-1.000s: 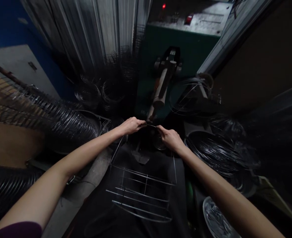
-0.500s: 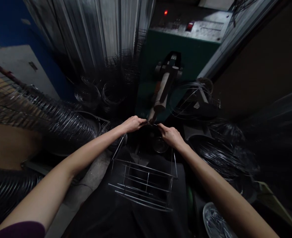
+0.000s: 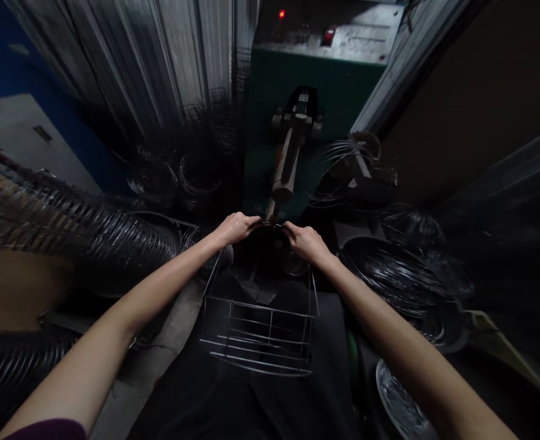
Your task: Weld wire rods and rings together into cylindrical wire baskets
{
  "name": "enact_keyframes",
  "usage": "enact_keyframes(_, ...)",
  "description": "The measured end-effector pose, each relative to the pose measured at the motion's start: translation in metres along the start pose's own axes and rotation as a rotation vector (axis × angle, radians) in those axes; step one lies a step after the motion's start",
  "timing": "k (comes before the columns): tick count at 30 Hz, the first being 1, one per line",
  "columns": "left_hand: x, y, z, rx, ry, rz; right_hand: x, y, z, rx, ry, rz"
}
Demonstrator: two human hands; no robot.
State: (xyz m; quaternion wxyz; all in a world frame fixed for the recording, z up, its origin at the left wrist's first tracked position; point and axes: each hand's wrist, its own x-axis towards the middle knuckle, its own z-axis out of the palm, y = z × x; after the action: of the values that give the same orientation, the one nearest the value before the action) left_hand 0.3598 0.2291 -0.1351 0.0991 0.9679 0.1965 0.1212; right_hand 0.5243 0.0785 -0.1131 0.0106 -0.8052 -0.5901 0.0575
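Observation:
A wire rack (image 3: 270, 324) of thin shiny metal rods hangs in front of my dark-clothed lap, its side wires rising toward both hands. My left hand (image 3: 235, 228) is closed, pinching the rack's top wire on the left. From the right, my right hand (image 3: 307, 243) grips the same end, fingers closed. Between the two hands, the top wire meets the lower tip of a spot welder's electrode (image 3: 272, 211). The thick round welder arm (image 3: 285, 177) is just above. Whether an electrode touches from below is hidden in the dark.
The green welding machine (image 3: 338, 79) has a lit red lamp (image 3: 281, 14) and a red switch (image 3: 329, 36). Stacked wire rings (image 3: 127, 229) lie at left, a bundle of wires (image 3: 389, 269) at right. A round tray (image 3: 400, 400) holds small metal pieces at lower right.
The view has swung a little, so the machine appears further left and higher. Both hands keep their grip on the rack at the electrode, and the rack's lower end sits slightly more level.

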Motion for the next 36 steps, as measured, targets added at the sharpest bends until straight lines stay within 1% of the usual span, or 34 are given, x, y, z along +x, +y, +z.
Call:
enact_keyframes(4, -0.004, -0.001, -0.001, -0.017, 0.004, -0.013, 0.001, -0.003, -0.001, -0.027, 0.006, -0.006)
enact_keyframes(8, -0.005, -0.002, 0.003, -0.014, 0.012, -0.017, 0.003, -0.004, 0.002, -0.010, 0.015, -0.007)
enact_keyframes(13, -0.003, -0.004, 0.007, 0.022, 0.029, -0.041, 0.003, 0.006, 0.005, 0.148, 0.043, -0.014)
enact_keyframes(18, -0.004, -0.003, 0.004, -0.073, 0.024, -0.014, -0.010, 0.017, 0.002, 0.282, -0.041, -0.018)
enact_keyframes(21, -0.006, -0.002, 0.003, -0.078, 0.037, -0.026, -0.014, 0.018, 0.003, 0.283, -0.021, -0.013)
enact_keyframes(26, -0.008, -0.004, 0.000, -0.090, 0.030, -0.036, -0.011, 0.015, 0.007, 0.299, 0.020, -0.025)
enact_keyframes(31, -0.008, -0.006, 0.000, -0.084, 0.021, -0.025, -0.010, 0.019, 0.007, 0.335, -0.013, -0.010)
enact_keyframes(33, -0.007, -0.004, 0.002, -0.095, 0.029, -0.021, -0.011, 0.018, 0.007, 0.310, -0.033, 0.019)
enact_keyframes(36, -0.007, 0.001, 0.001, -0.148, 0.047, -0.053, -0.017, 0.011, 0.006, 0.221, -0.051, 0.080)
